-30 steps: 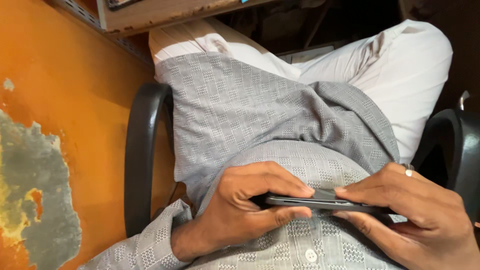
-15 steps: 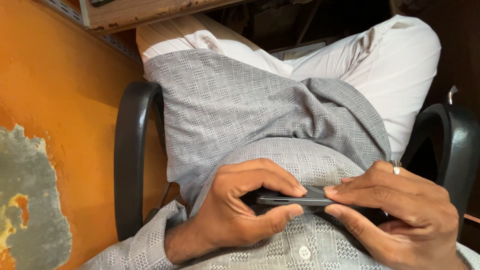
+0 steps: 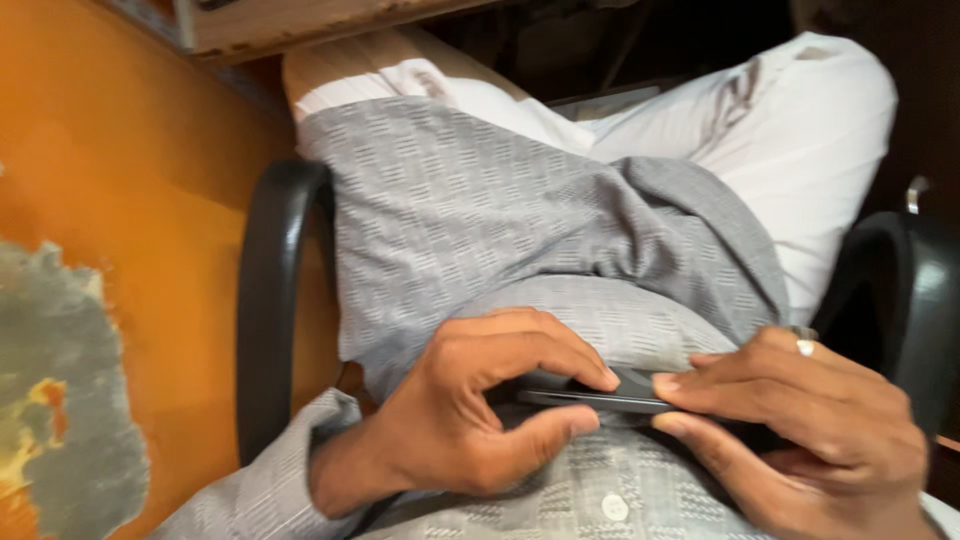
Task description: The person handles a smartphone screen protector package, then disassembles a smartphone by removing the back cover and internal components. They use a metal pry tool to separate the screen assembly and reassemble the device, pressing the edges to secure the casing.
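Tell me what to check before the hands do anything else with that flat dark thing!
1. Left hand has a grip on the flat dark device: ok, fingers on top, thumb beneath.
2. Right hand grips the other end: ok, fingertips pinch its edge.
3. Device is level, not tipping: ok, it lies roughly flat above the grey shirt.
4. Something soft is below if it slips: ok, the lap is right under it.
5. Chair armrests are out of the hands' way: ok, both sit off to the sides.
6. Device's face is unharmed: cannot tell, only its thin edge shows.
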